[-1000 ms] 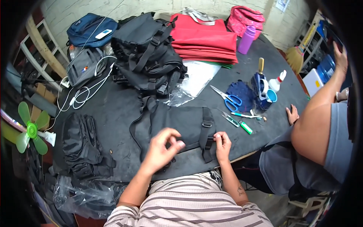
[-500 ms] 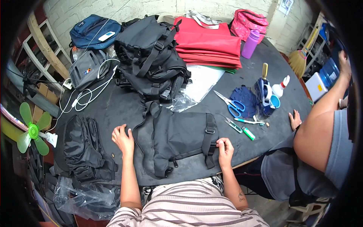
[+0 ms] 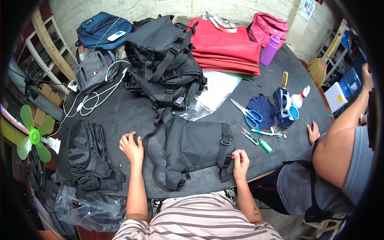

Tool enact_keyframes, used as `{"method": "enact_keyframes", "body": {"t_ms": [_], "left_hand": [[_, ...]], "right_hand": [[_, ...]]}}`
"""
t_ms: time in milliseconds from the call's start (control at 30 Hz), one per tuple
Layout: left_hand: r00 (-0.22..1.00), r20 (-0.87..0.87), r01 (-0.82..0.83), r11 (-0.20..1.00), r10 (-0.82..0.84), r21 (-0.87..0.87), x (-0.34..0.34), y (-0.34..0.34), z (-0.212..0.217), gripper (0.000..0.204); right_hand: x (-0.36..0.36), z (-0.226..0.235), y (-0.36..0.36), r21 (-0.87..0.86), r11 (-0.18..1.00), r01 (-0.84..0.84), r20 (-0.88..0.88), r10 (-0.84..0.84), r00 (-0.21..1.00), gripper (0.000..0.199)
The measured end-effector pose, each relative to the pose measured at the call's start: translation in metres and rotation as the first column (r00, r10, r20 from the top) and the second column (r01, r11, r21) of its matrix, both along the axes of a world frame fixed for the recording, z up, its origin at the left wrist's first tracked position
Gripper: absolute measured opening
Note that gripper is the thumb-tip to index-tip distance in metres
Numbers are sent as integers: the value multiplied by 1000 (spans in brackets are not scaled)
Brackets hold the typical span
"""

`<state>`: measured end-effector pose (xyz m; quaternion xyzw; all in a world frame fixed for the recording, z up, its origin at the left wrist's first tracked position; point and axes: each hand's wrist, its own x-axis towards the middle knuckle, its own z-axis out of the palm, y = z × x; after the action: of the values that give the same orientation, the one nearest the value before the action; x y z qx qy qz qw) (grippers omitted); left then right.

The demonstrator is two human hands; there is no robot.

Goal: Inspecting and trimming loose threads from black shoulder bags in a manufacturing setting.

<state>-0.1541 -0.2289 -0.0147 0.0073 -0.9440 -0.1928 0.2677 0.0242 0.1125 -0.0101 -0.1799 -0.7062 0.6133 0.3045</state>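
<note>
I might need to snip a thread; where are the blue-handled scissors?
The blue-handled scissors lie on the black table, right of centre, between the clear plastic bag and dark blue cloth.

A clear plastic bag (image 3: 208,96) lies mid-worktop beside the black bags. Another crumpled clear plastic bag (image 3: 86,208) hangs at the near-left edge. A white paper sign (image 3: 307,9) hangs on the far brick wall.

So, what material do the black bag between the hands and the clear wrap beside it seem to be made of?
The black bag looks like matte woven synthetic fabric, perhaps nylon or polyester: it creases softly and gives almost no shine. Its buckle looks like hard plastic. The clear wrap seems to be thin plastic film, glossy and crumpled, with the table showing through.
</note>
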Motion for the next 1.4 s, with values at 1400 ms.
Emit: {"method": "enact_keyframes", "body": {"t_ms": [1400], "left_hand": [[943, -177, 322, 641, -282, 696, 16, 41, 105, 24]], "right_hand": [[9, 9, 56, 781, 598, 178, 120, -424, 898, 33]]}}
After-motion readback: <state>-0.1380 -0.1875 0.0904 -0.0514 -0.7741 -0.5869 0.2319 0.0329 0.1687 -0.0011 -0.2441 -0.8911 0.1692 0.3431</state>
